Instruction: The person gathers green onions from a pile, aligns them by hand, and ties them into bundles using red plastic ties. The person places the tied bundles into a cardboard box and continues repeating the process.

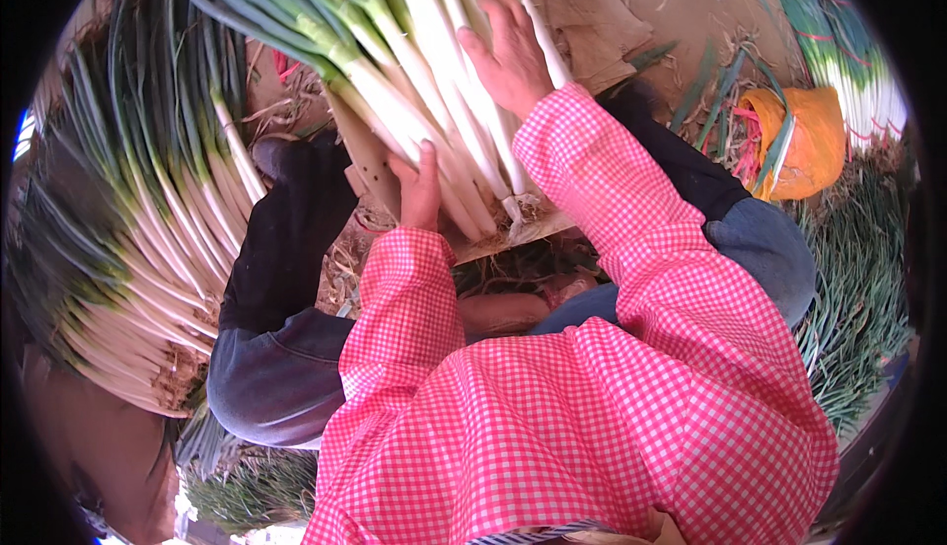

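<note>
Several thick leeks or large green onions [414,64] lie together on a board [544,231] in front of me, green leaves away from me and rooted ends towards me. My left hand [420,186] is at the left side of the white stalks near their lower part, thumb raised and lying on them; its other fingers are partly hidden. My right hand [510,57] rests over the stalks on the right, higher up, with thumb and fingers spread. One stalk [546,45] lies just right of that hand.
A large pile of similar stalks [170,227] lies to the left. At right are an orange bag [810,142] with red ties, bundles bound with red bands [851,71], and a green leafy heap [851,286]. Dry scraps [285,105] litter the ground.
</note>
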`<action>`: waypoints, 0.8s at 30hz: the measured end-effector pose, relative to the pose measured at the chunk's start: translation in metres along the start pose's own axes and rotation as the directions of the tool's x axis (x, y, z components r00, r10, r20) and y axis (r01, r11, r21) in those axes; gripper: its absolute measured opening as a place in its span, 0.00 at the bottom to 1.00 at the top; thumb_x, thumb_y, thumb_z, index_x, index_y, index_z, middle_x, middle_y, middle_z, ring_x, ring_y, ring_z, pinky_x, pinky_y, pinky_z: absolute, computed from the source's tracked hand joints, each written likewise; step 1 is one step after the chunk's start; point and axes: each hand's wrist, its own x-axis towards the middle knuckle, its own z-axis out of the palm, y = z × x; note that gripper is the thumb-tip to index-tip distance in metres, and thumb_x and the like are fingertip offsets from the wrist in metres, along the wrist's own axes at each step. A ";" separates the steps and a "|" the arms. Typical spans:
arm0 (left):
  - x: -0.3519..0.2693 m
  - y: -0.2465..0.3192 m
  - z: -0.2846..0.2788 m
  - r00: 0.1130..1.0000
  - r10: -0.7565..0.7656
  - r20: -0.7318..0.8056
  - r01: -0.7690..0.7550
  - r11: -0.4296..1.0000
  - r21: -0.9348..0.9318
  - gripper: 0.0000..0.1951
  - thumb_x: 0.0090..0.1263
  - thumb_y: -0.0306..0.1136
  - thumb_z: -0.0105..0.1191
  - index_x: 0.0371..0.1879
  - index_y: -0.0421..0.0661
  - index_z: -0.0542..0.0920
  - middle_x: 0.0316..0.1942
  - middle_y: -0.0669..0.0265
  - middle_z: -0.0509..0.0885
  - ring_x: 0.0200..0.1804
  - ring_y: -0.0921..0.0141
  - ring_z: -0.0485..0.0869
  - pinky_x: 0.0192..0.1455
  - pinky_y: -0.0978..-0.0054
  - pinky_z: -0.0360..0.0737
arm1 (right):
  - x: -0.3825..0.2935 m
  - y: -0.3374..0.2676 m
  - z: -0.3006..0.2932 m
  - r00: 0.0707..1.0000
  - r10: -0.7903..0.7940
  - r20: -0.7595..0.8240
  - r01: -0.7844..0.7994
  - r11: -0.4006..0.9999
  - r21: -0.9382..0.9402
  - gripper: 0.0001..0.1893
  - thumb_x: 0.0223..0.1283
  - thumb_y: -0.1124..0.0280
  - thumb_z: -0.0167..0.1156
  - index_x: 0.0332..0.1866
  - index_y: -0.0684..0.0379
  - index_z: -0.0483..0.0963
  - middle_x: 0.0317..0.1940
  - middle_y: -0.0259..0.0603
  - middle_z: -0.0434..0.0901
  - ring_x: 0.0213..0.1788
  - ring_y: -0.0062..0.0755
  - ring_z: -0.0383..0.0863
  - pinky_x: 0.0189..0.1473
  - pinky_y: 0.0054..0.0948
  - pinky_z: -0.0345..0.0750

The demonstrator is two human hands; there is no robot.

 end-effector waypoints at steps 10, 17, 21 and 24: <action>0.014 0.002 0.012 0.996 0.087 -0.035 -0.089 0.993 -0.082 0.54 0.67 0.39 0.64 0.73 0.26 0.33 0.75 0.38 0.45 0.77 0.54 0.52 0.79 0.63 0.48 | -0.027 0.023 0.016 0.998 0.066 0.018 -0.060 0.967 -0.250 0.39 0.68 0.49 0.55 0.77 0.59 0.54 0.78 0.53 0.53 0.80 0.55 0.47 0.78 0.55 0.43; 0.006 0.016 0.007 0.992 0.065 0.106 -0.043 0.979 -0.197 0.65 0.54 0.42 0.75 0.74 0.30 0.33 0.76 0.42 0.47 0.77 0.54 0.53 0.80 0.62 0.49 | -0.044 0.007 0.070 1.000 0.012 0.022 -0.015 0.989 0.150 0.43 0.63 0.59 0.63 0.79 0.55 0.50 0.78 0.56 0.50 0.80 0.63 0.40 0.78 0.52 0.45; 0.008 0.011 0.007 0.993 0.086 0.086 -0.084 0.996 -0.027 0.65 0.54 0.43 0.75 0.74 0.29 0.33 0.76 0.42 0.47 0.77 0.54 0.53 0.80 0.62 0.48 | -0.047 0.018 0.072 0.994 -0.054 -0.099 0.058 0.997 0.046 0.43 0.61 0.58 0.64 0.78 0.58 0.52 0.76 0.53 0.55 0.79 0.60 0.46 0.78 0.56 0.45; 0.016 0.001 0.008 0.987 0.149 0.059 -0.154 0.984 0.090 0.66 0.53 0.44 0.76 0.74 0.29 0.33 0.76 0.42 0.47 0.77 0.55 0.53 0.80 0.62 0.48 | -0.063 0.011 0.052 0.963 -0.114 -0.246 0.095 0.992 -0.088 0.42 0.62 0.58 0.63 0.78 0.59 0.52 0.76 0.55 0.54 0.79 0.57 0.48 0.78 0.54 0.46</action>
